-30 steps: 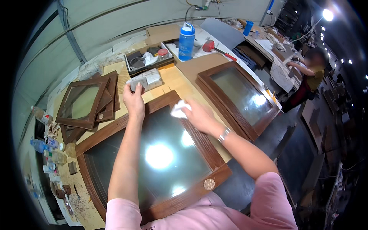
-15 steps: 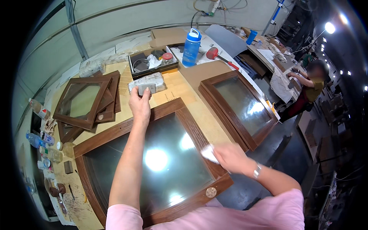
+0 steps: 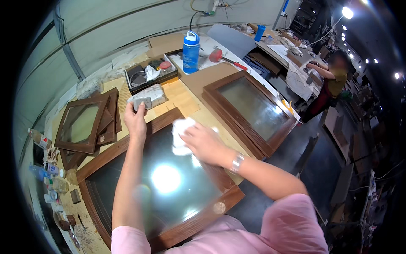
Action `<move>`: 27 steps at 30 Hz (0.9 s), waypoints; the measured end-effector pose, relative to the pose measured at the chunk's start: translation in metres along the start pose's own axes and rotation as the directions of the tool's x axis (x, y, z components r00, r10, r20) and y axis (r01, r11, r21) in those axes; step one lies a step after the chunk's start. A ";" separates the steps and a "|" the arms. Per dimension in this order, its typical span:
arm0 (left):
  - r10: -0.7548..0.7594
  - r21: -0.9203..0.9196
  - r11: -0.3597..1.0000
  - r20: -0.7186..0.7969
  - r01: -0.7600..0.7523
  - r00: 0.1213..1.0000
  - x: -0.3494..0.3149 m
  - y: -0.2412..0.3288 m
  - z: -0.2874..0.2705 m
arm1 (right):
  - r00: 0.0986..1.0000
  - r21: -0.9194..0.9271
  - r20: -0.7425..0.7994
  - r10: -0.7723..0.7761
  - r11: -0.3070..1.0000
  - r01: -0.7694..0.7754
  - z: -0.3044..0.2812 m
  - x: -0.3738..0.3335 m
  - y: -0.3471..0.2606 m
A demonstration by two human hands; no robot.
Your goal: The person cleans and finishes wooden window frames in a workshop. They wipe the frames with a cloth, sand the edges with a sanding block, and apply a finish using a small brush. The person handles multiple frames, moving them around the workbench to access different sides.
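The workshop has a pale panelled wall on the left and a dark hall with lamps on the right, where a co-worker (image 3: 336, 84) stands at another bench; in front is a light wooden workbench (image 3: 195, 111), and on its near side lies a large brown wood-framed glass panel (image 3: 169, 199), close to the person's body; the right hand (image 3: 205, 146) has its fingers partly bent over a crumpled white cloth (image 3: 181, 125), which rests on the upper right part of the glass; the left hand (image 3: 135, 122) is closed with thumb and fingers on a small grey block (image 3: 147, 101), just beside a pale wrapped bundle (image 3: 155, 93); I judge that the wiping of this panel is under way and not finished; bright reflections cover much of the glass, so I cannot tell which parts are already clean; the smaller glazed frames at left (image 3: 94, 146) and the stacked glazed frames at right (image 3: 230, 116) lie apart from both hands, and whether they are wiped I cannot tell.
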State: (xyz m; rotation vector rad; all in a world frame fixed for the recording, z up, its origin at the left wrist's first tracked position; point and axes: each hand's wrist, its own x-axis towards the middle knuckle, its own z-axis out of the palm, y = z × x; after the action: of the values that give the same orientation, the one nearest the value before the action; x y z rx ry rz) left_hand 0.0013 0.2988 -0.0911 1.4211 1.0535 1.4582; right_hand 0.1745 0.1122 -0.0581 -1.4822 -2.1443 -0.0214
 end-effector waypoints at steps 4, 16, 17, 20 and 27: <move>0.020 -0.033 0.999 0.005 -0.019 1.000 0.000 0.000 -0.005 | 0.992 0.086 -0.002 0.123 0.989 -0.123 -0.046 -0.050 0.003; 0.017 -0.079 0.997 0.044 -0.013 0.999 0.004 -0.014 -0.002 | 0.945 0.151 0.044 0.325 0.933 -0.328 0.014 0.036 0.037; 0.010 -0.043 0.999 0.053 -0.008 0.999 0.004 -0.009 -0.002 | 0.948 0.145 0.063 0.311 0.937 -0.317 0.010 0.038 0.037; -0.004 -0.046 0.999 0.055 0.006 0.998 -0.003 0.003 0.004 | 0.943 0.139 0.113 0.314 0.934 -0.328 0.001 0.040 0.033; 0.053 -0.046 0.998 0.052 -0.051 0.997 -0.001 -0.001 0.004 | 0.939 0.117 0.046 0.341 0.932 -0.344 0.004 0.044 0.047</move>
State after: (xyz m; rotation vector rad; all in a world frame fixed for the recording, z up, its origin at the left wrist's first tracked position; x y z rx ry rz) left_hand 0.0052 0.2986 -0.0918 1.4571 0.9513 1.4641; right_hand 0.2023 0.1700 -0.0557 -1.7672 -1.8397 0.2511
